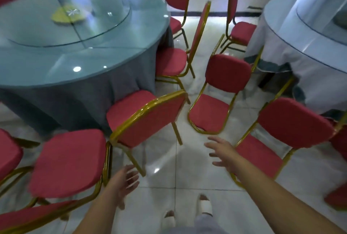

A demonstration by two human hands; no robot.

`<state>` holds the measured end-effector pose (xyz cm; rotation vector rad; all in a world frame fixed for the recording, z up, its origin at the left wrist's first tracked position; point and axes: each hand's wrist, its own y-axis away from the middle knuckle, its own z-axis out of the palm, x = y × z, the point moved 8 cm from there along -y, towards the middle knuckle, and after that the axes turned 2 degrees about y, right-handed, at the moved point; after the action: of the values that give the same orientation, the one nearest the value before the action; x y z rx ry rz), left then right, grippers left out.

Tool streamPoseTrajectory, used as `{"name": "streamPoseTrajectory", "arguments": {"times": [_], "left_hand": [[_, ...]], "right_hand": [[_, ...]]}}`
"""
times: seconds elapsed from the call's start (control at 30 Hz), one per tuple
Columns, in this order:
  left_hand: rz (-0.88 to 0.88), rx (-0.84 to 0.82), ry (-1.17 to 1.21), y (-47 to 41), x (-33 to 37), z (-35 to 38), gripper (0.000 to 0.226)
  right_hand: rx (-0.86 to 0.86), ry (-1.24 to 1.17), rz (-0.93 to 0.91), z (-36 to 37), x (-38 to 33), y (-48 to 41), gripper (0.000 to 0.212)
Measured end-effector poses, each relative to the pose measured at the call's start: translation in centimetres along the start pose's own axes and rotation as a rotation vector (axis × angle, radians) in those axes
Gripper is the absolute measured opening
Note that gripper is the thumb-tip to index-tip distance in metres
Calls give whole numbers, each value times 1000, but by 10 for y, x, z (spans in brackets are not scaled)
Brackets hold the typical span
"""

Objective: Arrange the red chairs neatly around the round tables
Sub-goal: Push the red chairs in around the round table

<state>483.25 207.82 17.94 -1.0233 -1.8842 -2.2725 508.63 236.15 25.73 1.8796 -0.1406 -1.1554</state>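
- The left round table [47, 75], in a grey-blue cloth with a glass top, fills the upper left. Red chairs ring its far and right sides.
- A blurred red chair [67, 162] sits at lower left. I cannot tell whether it stands or lies tipped.
- The left hand [123, 182] is low and empty, fingers loosely spread. It is just beside the rear leg of the standing chair but does not grip it.
- That standing chair [150, 119] is upright, its seat tucked towards the left table's cloth. It looks already placed.
- A fallen chair [210, 114] lies on its back in the aisle between the two tables. Its backrest is flat on the tiles, its seat is on edge, and its legs point away towards the right table.
- The right hand [224, 153] is empty and wide open, fingers splayed. It is near the curved top rail of the fallen chair's backrest but still apart from it.
- The fallen chair lies ahead and slightly left of the right hand, its long axis running away from the person. The rail is the nearest end, and the right hand is clearly the nearer one, so a lift would likely start there.
- A second tipped chair [293, 121] lies further right, its backrest beside the right forearm.
- The right round table [293, 49], in a pale cloth, stands at the far right.
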Motion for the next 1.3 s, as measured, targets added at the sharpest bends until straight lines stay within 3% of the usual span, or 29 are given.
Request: {"name": "streamPoseTrajectory", "arguments": {"times": [0.4,0.57,0.8,1.0,1.1,1.3], "left_hand": [[61,-301,-551,-13,-8,195,25],[101,-369,-753,1,-25,272,26],[99,-327,-897,5,-44,366,20],[63,-267,-949,-1,-72,431,16],[38,-256,-973,-8,-89,459,15],[-46,-247,-1131,-56,-129,500,13]], "right_hand": [[367,-332,149,-119,134,87,31],[475,-573,170,-183,168,90,15],[488,-742,214,-273,191,45,34],[442,-732,283,-351,216,-1,26],[450,-685,347,-384,234,-17,31],[467,-568,507,-414,288,-50,30]]}}
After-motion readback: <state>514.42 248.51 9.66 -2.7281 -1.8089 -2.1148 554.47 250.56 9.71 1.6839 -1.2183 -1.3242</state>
